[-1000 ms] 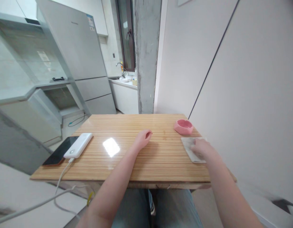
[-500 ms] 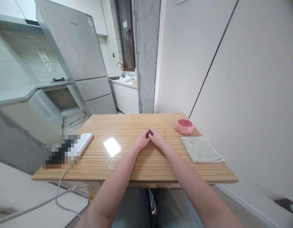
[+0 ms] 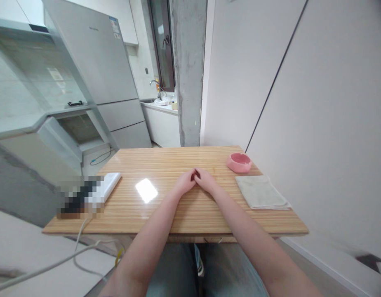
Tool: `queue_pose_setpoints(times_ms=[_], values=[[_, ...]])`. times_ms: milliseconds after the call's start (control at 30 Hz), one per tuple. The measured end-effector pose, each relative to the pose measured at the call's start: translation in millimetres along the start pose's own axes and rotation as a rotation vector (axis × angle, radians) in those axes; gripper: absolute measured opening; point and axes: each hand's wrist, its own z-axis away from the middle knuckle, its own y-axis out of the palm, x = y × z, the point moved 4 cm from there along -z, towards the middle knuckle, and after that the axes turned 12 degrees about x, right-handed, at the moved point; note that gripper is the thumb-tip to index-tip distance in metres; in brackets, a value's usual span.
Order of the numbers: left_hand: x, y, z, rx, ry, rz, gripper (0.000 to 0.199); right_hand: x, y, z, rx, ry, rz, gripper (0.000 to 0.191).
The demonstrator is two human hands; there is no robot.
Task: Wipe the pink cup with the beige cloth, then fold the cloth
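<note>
So the left hand and right hand are loosely curled and touching each other over the middle of a striped wood-look tabletop, can't really see if anything's tucked inside. Over on the right there's a folded greyish cloth lying flat, with a pink ashtray just beyond it. Far left, a white device sits half pixelated, with a pale cable hanging off the edge nearby.

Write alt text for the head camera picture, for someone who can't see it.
Bare left hand and right hand are together at the middle of a wood-grain table. On the right lies a folded grey cloth with a pink dish beyond it; on the left sits a white object, partly pixelated. Behind stands a tall grey fridge.
</note>
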Motion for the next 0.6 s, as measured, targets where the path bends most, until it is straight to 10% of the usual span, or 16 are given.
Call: queue_pose_setpoints(times_ms=[100,233,400,600], values=[[8,-3.4,-1,-0.066,-0.089,0.156,0.041,-7,-39,10,-0.239,0.061,0.180,0.043],[17,-11.0,-1,-0.210,-0.219,0.261,0.039,-42,-93,34,-0.611,0.531,0.449,0.046],[19,-13.9,-4,-0.250,-0.242,0.354,0.025,-73,-103,48,-0.465,0.803,0.479,0.031],[20,-15.5,-7,-0.277,-0.226,0.379,0.016,-71,-98,37,-0.321,0.663,0.420,0.023]])
